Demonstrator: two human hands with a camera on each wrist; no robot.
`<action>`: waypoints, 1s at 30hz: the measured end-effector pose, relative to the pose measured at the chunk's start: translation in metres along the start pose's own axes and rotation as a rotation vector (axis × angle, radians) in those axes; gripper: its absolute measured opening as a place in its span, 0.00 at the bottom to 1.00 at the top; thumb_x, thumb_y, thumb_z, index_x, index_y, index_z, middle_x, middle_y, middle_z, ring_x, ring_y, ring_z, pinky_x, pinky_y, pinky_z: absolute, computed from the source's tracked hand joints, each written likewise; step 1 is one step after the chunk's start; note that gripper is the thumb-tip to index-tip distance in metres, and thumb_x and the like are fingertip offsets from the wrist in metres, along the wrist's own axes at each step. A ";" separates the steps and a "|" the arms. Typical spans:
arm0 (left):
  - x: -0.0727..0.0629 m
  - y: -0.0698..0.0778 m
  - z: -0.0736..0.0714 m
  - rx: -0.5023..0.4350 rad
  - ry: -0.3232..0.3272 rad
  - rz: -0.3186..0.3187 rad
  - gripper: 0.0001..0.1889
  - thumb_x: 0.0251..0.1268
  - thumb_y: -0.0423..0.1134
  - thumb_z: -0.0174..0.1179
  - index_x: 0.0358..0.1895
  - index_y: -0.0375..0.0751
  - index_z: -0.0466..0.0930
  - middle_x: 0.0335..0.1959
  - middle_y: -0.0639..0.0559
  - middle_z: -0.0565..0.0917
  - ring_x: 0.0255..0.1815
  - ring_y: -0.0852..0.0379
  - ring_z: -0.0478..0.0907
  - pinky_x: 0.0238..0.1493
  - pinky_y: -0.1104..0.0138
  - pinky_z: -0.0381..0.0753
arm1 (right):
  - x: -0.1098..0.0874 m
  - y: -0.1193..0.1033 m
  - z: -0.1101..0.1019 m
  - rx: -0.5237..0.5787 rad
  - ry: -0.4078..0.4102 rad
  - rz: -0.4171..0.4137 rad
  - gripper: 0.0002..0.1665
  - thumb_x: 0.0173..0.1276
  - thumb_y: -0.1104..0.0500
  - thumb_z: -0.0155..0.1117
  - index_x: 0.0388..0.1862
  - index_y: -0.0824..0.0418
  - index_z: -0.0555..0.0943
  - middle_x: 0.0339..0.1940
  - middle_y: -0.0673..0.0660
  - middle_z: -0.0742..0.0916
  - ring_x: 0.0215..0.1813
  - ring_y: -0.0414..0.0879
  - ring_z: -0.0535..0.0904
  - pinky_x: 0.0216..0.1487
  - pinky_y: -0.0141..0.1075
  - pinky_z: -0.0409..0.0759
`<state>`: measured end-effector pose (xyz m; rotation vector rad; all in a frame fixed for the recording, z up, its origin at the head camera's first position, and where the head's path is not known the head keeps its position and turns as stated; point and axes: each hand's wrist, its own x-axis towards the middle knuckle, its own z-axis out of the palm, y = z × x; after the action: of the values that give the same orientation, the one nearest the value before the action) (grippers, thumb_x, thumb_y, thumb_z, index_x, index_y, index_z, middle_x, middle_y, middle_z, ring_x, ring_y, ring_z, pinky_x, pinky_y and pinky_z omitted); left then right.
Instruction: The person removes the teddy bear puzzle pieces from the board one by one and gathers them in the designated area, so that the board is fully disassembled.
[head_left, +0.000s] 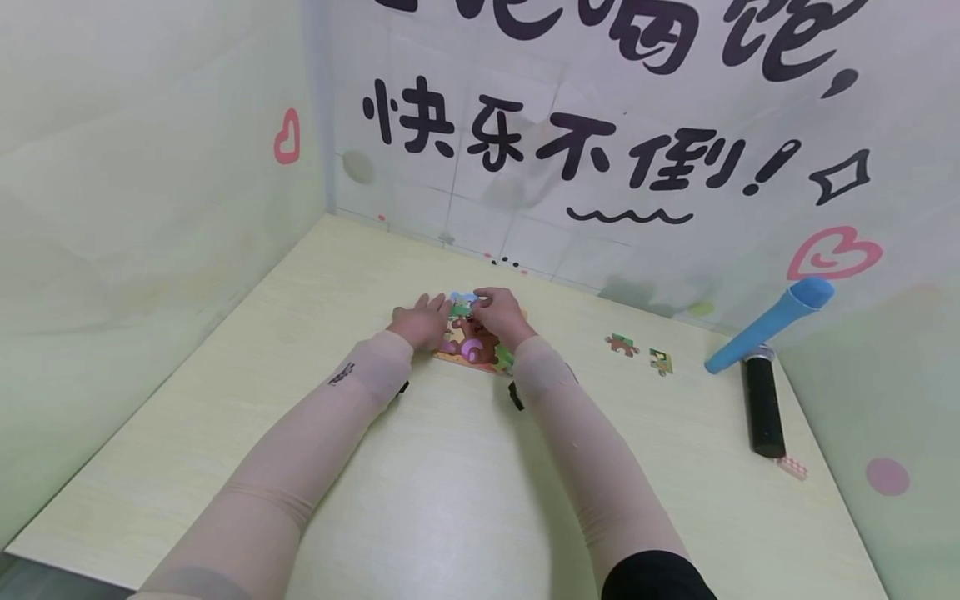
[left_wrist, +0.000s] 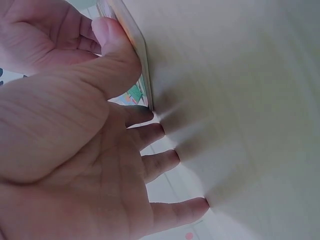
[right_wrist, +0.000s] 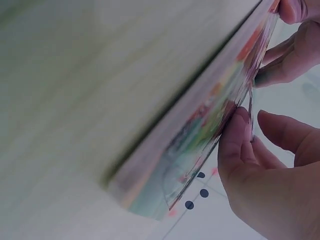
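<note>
A colourful jigsaw puzzle (head_left: 470,349) with a brown cartoon animal lies in its tray on the table, between both hands. My left hand (head_left: 422,322) is at its left side, with the thumb resting along the tray's edge and the other fingers spread, their tips on the tabletop, in the left wrist view. My right hand (head_left: 501,315) is over the upper right part of the puzzle. In the right wrist view its thumb and fingers pinch a thin puzzle piece (right_wrist: 251,112), tilted up from the picture. The piece's printed face is hidden there.
Two loose puzzle pieces, one brown and green (head_left: 622,345) and one green and yellow (head_left: 661,361), lie to the right. Beyond them are a blue tube (head_left: 768,327), a black cylinder (head_left: 763,407) and a pink checked item (head_left: 792,467). Walls (head_left: 525,208) border the table's back and sides.
</note>
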<state>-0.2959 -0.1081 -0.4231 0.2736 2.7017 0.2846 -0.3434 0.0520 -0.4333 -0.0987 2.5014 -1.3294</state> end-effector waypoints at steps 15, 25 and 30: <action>0.001 -0.001 0.000 -0.028 -0.010 -0.004 0.47 0.74 0.55 0.58 0.83 0.40 0.40 0.85 0.45 0.39 0.84 0.41 0.35 0.74 0.33 0.52 | 0.001 0.000 0.001 0.023 0.053 -0.003 0.25 0.71 0.68 0.62 0.66 0.63 0.75 0.47 0.61 0.85 0.43 0.50 0.84 0.42 0.38 0.84; -0.001 0.000 -0.001 -0.036 -0.013 -0.008 0.46 0.76 0.52 0.57 0.83 0.40 0.39 0.85 0.46 0.38 0.84 0.42 0.34 0.75 0.35 0.51 | -0.001 0.000 -0.004 0.037 0.066 -0.003 0.25 0.70 0.69 0.60 0.66 0.64 0.75 0.48 0.62 0.85 0.48 0.52 0.83 0.50 0.44 0.84; -0.001 0.000 0.000 -0.033 -0.009 -0.009 0.47 0.74 0.54 0.58 0.83 0.40 0.39 0.85 0.46 0.38 0.84 0.42 0.34 0.75 0.34 0.51 | -0.001 0.000 -0.010 0.050 0.072 0.002 0.27 0.69 0.70 0.59 0.68 0.64 0.74 0.50 0.63 0.85 0.49 0.54 0.83 0.50 0.45 0.83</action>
<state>-0.2951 -0.1082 -0.4224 0.2525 2.6864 0.3243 -0.3454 0.0598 -0.4275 -0.0382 2.5245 -1.4180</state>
